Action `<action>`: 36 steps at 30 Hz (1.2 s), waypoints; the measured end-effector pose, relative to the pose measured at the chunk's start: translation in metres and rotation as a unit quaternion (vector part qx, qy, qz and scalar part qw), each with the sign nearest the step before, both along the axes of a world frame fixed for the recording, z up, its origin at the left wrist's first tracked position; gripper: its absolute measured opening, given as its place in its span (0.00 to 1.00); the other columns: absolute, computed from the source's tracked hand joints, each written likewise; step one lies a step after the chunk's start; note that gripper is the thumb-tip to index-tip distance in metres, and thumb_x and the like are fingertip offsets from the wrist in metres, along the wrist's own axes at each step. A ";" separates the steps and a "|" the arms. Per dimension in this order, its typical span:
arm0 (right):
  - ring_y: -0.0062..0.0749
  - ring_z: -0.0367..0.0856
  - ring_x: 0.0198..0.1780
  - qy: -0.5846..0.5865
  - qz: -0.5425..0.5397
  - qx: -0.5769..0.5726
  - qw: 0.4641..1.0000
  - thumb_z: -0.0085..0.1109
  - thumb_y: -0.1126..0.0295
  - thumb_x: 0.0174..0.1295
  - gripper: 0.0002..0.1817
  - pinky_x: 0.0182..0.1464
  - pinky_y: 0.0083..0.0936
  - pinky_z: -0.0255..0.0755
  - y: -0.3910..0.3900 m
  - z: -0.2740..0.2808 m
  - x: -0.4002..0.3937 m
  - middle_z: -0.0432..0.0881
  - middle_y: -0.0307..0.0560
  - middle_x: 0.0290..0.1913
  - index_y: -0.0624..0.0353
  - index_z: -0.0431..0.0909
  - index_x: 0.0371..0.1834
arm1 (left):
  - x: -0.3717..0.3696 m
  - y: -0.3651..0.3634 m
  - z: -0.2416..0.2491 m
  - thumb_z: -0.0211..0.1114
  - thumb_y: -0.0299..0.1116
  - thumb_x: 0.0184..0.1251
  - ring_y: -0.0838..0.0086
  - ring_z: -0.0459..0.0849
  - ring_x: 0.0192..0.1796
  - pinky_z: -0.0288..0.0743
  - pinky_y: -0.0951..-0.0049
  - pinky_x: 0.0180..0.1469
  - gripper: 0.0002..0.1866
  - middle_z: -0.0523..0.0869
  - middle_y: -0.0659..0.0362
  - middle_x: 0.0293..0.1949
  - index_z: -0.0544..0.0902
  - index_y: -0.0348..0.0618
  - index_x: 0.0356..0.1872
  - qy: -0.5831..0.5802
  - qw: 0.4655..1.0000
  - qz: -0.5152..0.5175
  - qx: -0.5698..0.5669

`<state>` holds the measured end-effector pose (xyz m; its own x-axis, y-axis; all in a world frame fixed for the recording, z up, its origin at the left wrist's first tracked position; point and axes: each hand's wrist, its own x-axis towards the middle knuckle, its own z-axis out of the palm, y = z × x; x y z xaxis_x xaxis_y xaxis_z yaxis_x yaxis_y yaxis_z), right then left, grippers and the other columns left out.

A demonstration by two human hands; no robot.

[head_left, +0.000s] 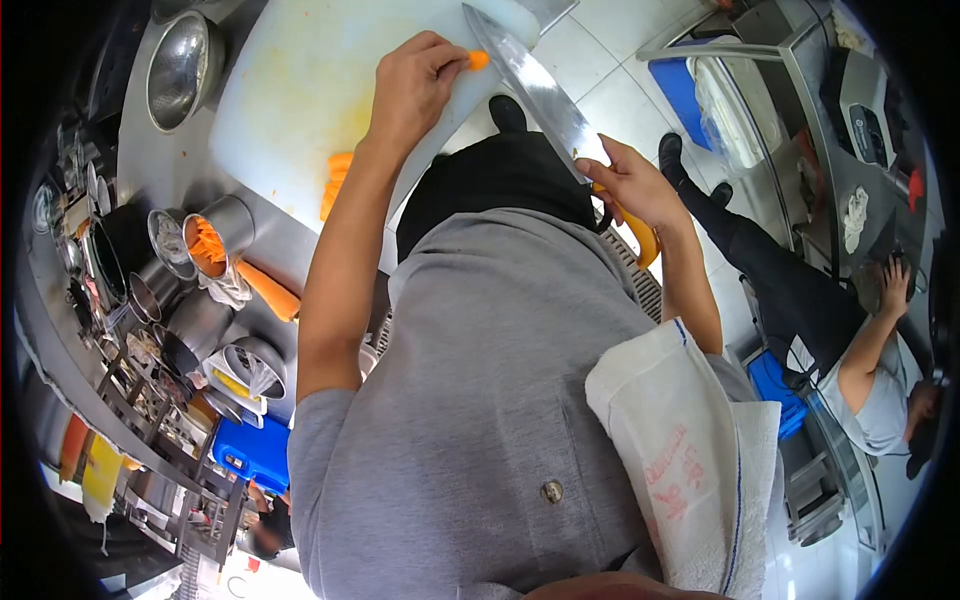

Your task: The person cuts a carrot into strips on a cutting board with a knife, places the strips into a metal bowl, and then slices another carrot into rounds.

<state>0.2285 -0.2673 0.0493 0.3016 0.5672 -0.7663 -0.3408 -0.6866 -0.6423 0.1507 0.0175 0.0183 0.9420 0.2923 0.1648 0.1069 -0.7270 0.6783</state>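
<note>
My left hand (412, 92) is closed over the white cutting board (280, 90), pinching a small orange carrot piece (478, 61) between thumb and fingertips. My right hand (640, 185) grips a large chef's knife (535, 85) by its yellow handle. The blade points up and left, its tip beyond the carrot piece near the board's right edge. Several cut carrot pieces (336, 182) lie on the board beside my left forearm.
Left of the board stand a metal pot (232, 222) with carrot strips, a whole carrot (268, 290) and a perforated steel bowl (185, 70). Another person (800, 295) is at the right, near a steel counter. A white towel (680, 450) hangs over my shoulder.
</note>
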 end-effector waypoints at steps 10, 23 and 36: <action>0.17 0.67 0.13 0.000 0.012 -0.012 1.000 0.56 0.57 0.74 0.19 0.16 0.19 0.66 0.003 -0.002 -0.001 0.68 0.34 0.20 0.63 0.74 0.54 | 0.001 0.001 -0.002 0.72 0.25 0.60 0.68 0.86 0.32 0.79 0.73 0.38 0.05 0.88 0.58 0.35 0.89 0.39 0.37 -0.010 1.000 -0.007 0.005; 0.20 0.67 0.13 -0.017 0.007 0.082 0.996 0.55 0.58 0.74 0.19 0.14 0.21 0.66 0.059 -0.021 0.009 0.70 0.37 0.21 0.67 0.73 0.47 | -0.001 0.000 -0.006 0.71 0.24 0.58 0.64 0.87 0.35 0.80 0.69 0.39 0.05 0.88 0.58 0.35 0.89 0.40 0.36 -0.027 1.000 -0.006 0.011; 0.18 0.68 0.12 -0.017 0.040 0.023 0.999 0.55 0.55 0.75 0.21 0.15 0.19 0.68 0.033 -0.017 0.002 0.69 0.35 0.19 0.65 0.73 0.53 | -0.002 0.003 -0.009 0.72 0.24 0.59 0.66 0.86 0.35 0.80 0.71 0.39 0.06 0.88 0.58 0.36 0.89 0.40 0.38 -0.041 0.998 -0.020 0.044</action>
<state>0.2309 -0.2343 0.0327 0.2796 0.6253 -0.7286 -0.2626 -0.6802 -0.6844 0.1489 0.0200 0.0093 0.9348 0.2357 0.2655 0.0229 -0.7863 0.6174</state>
